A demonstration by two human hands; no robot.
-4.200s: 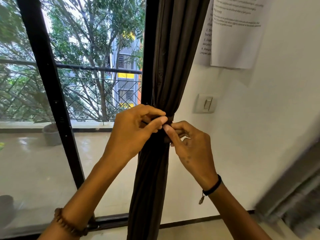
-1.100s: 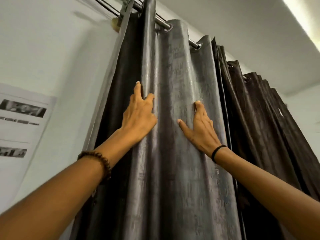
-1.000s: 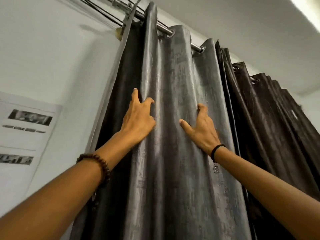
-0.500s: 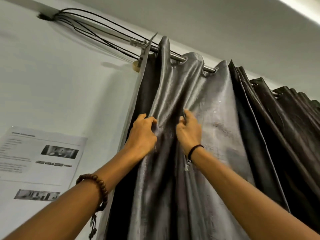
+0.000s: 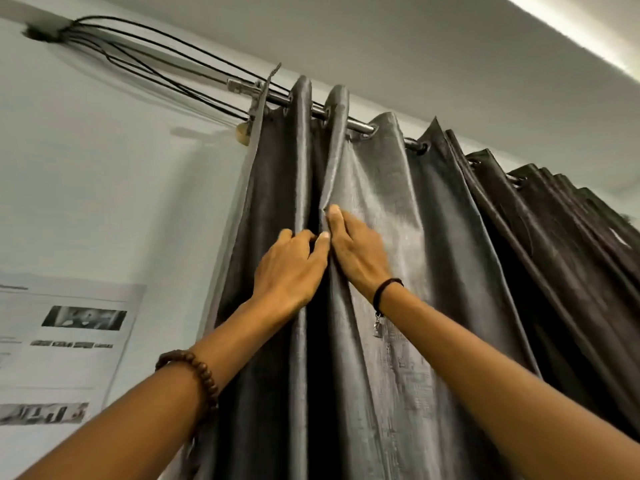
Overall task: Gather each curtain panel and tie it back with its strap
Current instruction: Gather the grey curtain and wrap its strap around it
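A dark grey shiny curtain panel [image 5: 391, 271] hangs by eyelets from a metal rod [image 5: 360, 125] near the ceiling. My left hand [image 5: 289, 268] grips one vertical fold of the panel, fingers curled into the pleat. My right hand [image 5: 356, 251] presses the neighbouring fold toward it, fingertips hooked on the fold's edge. The two hands touch side by side, with the folds bunched between them. No strap shows in view. A darker brown panel [image 5: 561, 258] hangs to the right on the same rod.
Black cables [image 5: 145, 53] run along the wall to the rod's bracket [image 5: 258, 98]. A printed sheet [image 5: 59, 344] is stuck on the white wall at the left. The ceiling [image 5: 415, 46] is close above.
Earlier my hands were at a tied curtain by a window. Since a second ago, on this panel, they have moved together from flat and apart, bunching the folds leftward.
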